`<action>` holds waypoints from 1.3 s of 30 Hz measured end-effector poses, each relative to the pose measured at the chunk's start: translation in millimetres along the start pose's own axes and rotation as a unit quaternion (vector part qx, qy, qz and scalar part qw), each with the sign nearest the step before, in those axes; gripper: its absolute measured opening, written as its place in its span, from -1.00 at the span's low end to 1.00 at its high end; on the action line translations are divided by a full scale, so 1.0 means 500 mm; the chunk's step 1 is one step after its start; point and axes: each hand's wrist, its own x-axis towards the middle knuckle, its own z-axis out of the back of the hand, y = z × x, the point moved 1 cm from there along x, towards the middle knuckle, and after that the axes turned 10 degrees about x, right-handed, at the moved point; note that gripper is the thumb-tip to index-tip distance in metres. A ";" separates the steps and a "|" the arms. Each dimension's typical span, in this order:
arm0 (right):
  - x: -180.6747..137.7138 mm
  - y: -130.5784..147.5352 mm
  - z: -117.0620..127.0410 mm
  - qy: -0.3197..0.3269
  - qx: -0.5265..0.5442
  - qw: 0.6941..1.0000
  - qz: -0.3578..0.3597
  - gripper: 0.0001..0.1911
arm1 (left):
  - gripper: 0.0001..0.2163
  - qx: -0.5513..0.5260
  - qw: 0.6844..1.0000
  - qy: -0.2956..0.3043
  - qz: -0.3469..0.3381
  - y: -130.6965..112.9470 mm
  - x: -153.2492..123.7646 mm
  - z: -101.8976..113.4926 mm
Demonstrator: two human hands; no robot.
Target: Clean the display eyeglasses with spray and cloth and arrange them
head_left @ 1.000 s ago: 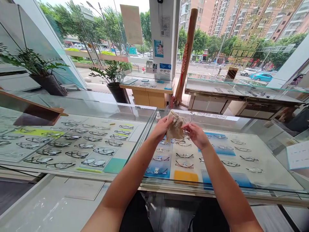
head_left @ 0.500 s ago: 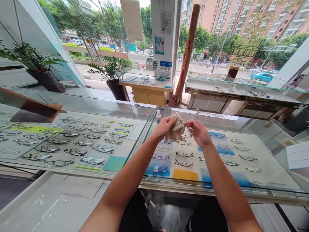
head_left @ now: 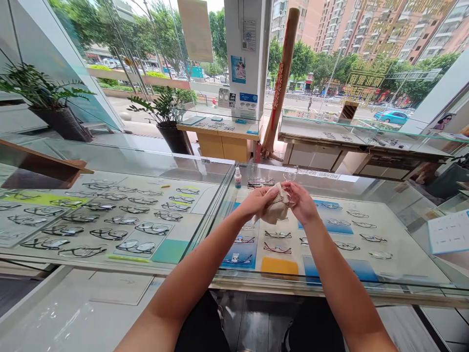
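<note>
Both my hands are raised above a glass display counter (head_left: pixel 366 281). My left hand (head_left: pixel 255 203) is closed on a beige cleaning cloth (head_left: pixel 275 210), pressing it against a pair of clear rimless glasses (head_left: pixel 290 175). My right hand (head_left: pixel 302 204) pinches the glasses from the right side, and one lens sticks up above my fingers. Much of the glasses is hidden by the cloth and my fingers.
A small spray bottle (head_left: pixel 238 178) and a dark pair of glasses (head_left: pixel 260 183) lie on the countertop just beyond my hands. Rows of eyeglass frames (head_left: pixel 110 220) lie under the glass. A white sheet (head_left: pixel 449 232) sits at the right. Potted plants (head_left: pixel 172 117) and further counters stand behind.
My hands and the cloth have dropped slightly and drawn closer together. The cloth now bunches lower around the glasses. The view has shifted a little to the right.
</note>
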 end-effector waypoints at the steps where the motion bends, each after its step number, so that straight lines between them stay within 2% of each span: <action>1: 0.000 -0.001 -0.001 0.002 -0.001 1.000 -0.005 -0.67 | -0.42 -0.004 1.000 0.007 0.002 0.001 0.000 -0.002; 11: -0.002 -0.011 -0.004 0.004 0.000 1.000 -0.016 -0.67 | -0.44 -0.038 0.999 0.027 0.014 0.024 0.005 -0.017; 19: -0.005 -0.010 -0.006 0.000 0.008 1.000 -0.007 -0.68 | -0.44 -0.100 0.994 0.042 0.031 0.022 0.001 -0.030; 23: -0.005 -0.007 -0.005 -0.010 -0.001 1.000 0.000 -0.66 | -0.48 -0.115 0.992 0.056 0.018 0.019 -0.003 -0.031; 32: -0.014 -0.017 -0.019 0.002 -0.010 1.000 -0.020 -0.60 | -0.43 -0.107 0.994 -0.003 -0.005 0.009 -0.007 -0.049; 36: -0.015 -0.017 -0.027 0.016 -0.025 0.999 0.018 -0.65 | -0.40 -0.133 0.990 -0.039 -0.013 0.004 -0.006 -0.060; 39: -0.013 -0.017 -0.026 0.025 -0.044 0.998 0.043 -0.69 | -0.41 -0.149 0.988 -0.043 -0.009 0.009 -0.003 -0.061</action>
